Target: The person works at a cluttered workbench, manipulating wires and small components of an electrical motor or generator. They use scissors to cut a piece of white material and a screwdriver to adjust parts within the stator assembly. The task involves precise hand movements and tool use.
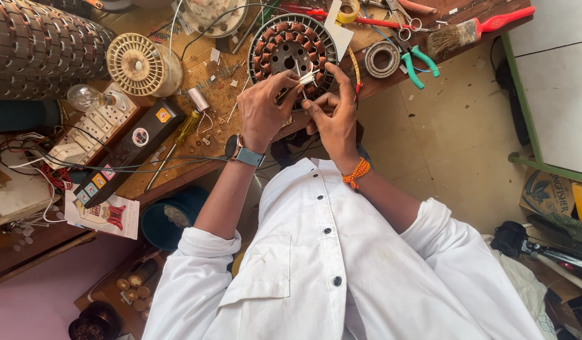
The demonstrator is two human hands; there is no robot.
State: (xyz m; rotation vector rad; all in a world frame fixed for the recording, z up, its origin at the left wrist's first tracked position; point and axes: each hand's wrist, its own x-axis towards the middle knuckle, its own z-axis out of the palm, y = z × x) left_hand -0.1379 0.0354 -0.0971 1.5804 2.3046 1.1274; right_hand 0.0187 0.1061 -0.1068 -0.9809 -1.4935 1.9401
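A round motor stator point(292, 49) with copper windings lies on the wooden workbench point(196, 141), near its front edge. My left hand point(264, 108), with a watch on the wrist, pinches a thin tool or wire at the stator's near rim. My right hand point(334, 112), with an orange thread band on the wrist, holds the white wire ends point(307, 77) that stick out of the winding. Both hands meet over the stator's near side, fingers closed on the wires. I wear a white shirt.
On the bench lie a cream plastic spool point(138, 63), a switchboard with a bulb point(92, 101), a screwdriver point(177, 135), green-handled pliers point(417, 63), a bearing ring point(382, 59), a red-handled brush point(477, 28) and scissors. A large stator point(42, 44) fills the top left. A blue tub point(168, 217) stands under the bench.
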